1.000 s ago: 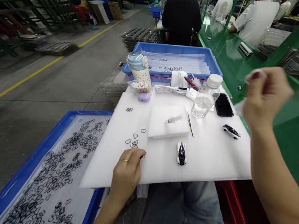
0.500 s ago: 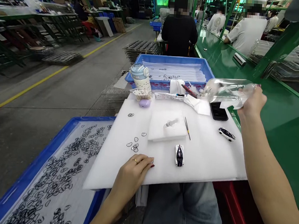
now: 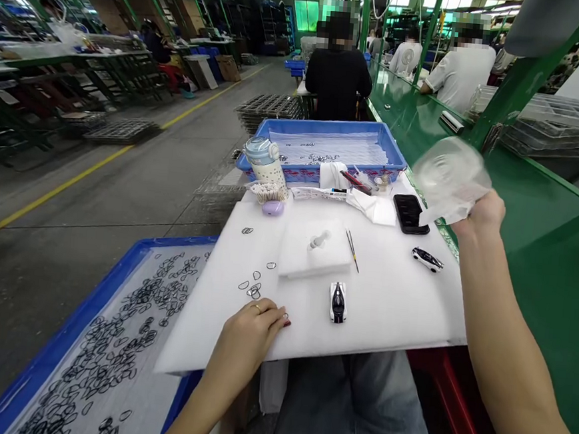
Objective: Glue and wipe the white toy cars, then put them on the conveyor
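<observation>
One ring pinched, loads loose
Left hand's [image 3: 248,337] fingertips are nearly closed on what looks like a small ring [image 3: 286,316], just in from the white board's [image 3: 387,311] near edge; right hand [image 3: 485,216] is curled round a blurry clear bottle [image 3: 447,161] and a white wipe [image 3: 455,202], past the board's right edge, fingers mostly hidden so exact opening's anyone's guess. Loose rings [image 3: 253,291] sit toward the left edge, toy car [image 3: 337,302] by the near edge, second car [image 3: 427,259] by the right edge. Tons more in the blue tray [image 3: 177,240], so I'd reckon most are left; can't tell if any are finished.
</observation>
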`<action>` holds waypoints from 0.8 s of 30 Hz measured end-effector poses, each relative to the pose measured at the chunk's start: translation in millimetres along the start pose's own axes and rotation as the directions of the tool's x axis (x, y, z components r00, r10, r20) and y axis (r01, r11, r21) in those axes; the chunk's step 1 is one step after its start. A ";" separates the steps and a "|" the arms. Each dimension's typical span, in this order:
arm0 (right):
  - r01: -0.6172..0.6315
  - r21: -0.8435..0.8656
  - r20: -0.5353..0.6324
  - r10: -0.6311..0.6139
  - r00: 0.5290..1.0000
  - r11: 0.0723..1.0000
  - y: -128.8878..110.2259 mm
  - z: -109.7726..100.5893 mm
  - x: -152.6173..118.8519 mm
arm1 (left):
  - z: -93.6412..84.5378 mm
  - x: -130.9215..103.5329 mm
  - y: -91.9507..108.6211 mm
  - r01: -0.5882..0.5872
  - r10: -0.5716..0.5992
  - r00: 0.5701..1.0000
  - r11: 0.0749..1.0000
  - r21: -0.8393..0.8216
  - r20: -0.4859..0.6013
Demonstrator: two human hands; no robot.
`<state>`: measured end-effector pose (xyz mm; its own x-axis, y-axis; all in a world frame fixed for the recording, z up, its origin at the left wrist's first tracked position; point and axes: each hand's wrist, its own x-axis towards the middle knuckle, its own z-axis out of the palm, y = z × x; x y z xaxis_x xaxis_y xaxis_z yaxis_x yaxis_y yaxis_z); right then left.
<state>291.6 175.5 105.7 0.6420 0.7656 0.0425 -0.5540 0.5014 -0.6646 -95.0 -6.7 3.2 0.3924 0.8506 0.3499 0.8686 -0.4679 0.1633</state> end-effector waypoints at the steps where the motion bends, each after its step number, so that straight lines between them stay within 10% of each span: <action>1: 0.072 -0.035 -0.004 -0.072 0.997 0.997 2.3 3.1 -1.7 | -1.1 0.5 -0.8 -0.009 0.009 1.000 1.000 -0.004 0.018; 3: 0.293 -0.225 0.090 -0.279 0.956 0.929 7.2 8.7 -8.0 | -2.4 0.6 -2.6 -0.039 0.039 0.999 0.999 -0.004 0.031; 5: 0.612 -0.458 0.417 -0.452 0.788 0.645 14.6 11.8 -17.9 | -2.2 -0.8 -4.1 -0.064 0.064 0.998 0.998 0.009 0.015; 7: 0.850 -0.482 0.776 -0.347 0.527 0.214 26.0 12.5 -28.7 | -0.7 -3.3 -5.2 -0.073 0.074 0.997 0.997 0.024 -0.018; 9: 0.918 -0.394 0.906 -0.152 0.395 0.038 38.6 13.9 -36.7 | 1.2 -6.6 -5.4 -0.073 0.074 0.996 0.997 0.019 -0.059; 12: 0.876 -0.451 0.879 -0.083 0.469 0.170 45.9 24.9 -40.2 | 2.5 -11.4 -0.9 -0.038 0.021 0.987 0.994 -0.105 -0.161; 15: 0.651 -0.554 0.679 -0.171 0.714 0.520 30.5 41.7 -46.9 | 2.5 -11.6 15.2 0.139 -0.269 0.935 0.879 -0.456 -0.232; 18: 0.411 -0.339 0.472 -0.225 0.853 0.846 7.5 40.4 -83.0 | 6.3 -1.9 40.9 0.310 -0.573 0.816 0.322 -0.895 0.076; 21: 0.338 -0.271 0.688 -0.064 0.723 0.901 -4.1 6.4 -145.6 | 16.7 13.4 63.4 0.306 -0.461 0.751 -0.391 -0.868 0.473; 24: 0.413 -0.547 0.774 0.252 0.582 0.728 1.5 -40.1 -197.1 | 28.4 23.0 73.8 0.243 -0.348 0.748 -0.649 -0.721 0.565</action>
<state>185.4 9.1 66.4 -0.1760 0.8833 0.4346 0.1517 0.4606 -0.8746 -13.3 -14.8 -2.8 0.1619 0.9347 -0.3165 -0.6868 0.3371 0.6439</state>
